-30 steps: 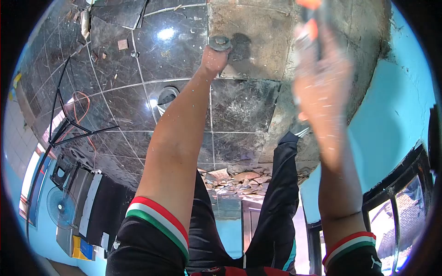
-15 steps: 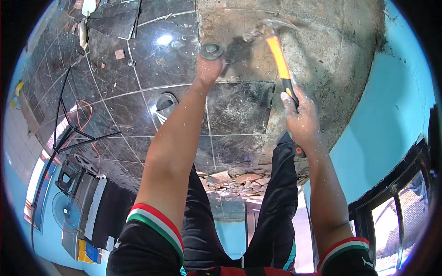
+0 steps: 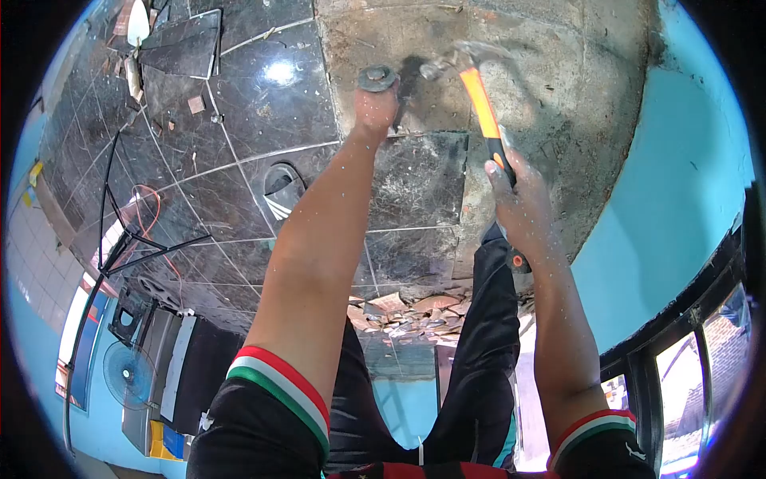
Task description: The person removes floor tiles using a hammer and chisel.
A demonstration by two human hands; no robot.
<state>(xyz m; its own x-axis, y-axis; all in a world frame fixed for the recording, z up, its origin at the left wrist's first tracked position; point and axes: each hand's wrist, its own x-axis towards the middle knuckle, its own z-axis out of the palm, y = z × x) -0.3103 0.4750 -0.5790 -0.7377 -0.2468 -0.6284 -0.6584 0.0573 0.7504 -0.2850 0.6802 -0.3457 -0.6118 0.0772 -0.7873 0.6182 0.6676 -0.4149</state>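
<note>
My left hand is closed around a chisel with a round grey hand guard. The guard and struck end face up at me; most of the shaft is hidden by the fist. This hand is low over bare floor, close to the back edge of a dark tile. In my right hand is a claw hammer, gripped by its black and orange handle. Its blurred metal head is raised to the right of the chisel guard, apart from it. White dust speckles both arms.
Rough bare concrete spreads ahead, with dark tiles to the left. A trowel lies far left. Broken tile pieces are heaped behind my feet. A black stand, a fan and a blue wall flank me.
The view has shifted slightly, and my left hand with the chisel has moved a little right and forward over the bare floor. The hammer stays raised at nearly the same place in view.
</note>
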